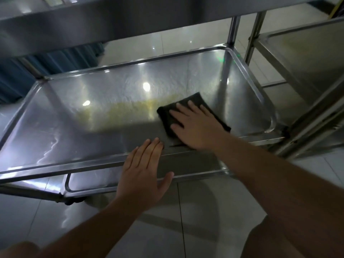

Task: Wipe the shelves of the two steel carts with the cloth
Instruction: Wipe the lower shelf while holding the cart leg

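A steel cart's middle shelf [74, 116] fills the view, a shallow shiny tray with a raised rim. On its right part lies a dark folded cloth [195, 101]. My right hand [195, 125] presses flat on the cloth with straight, spread fingers. My left hand [145, 168] rests with straight fingers on the shelf's near rim, thumb below the edge. A yellowish smear [122, 110] shows on the shelf left of the cloth. The second steel cart [305, 58] stands at the right, close beside the first.
The upper shelf [93, 17] of the near cart overhangs the top of the view. A lower shelf [89, 181] shows below the near rim, with a caster [72, 201] under it. The floor is pale glossy tile [204, 211]. A blue curtain [28, 71] hangs at far left.
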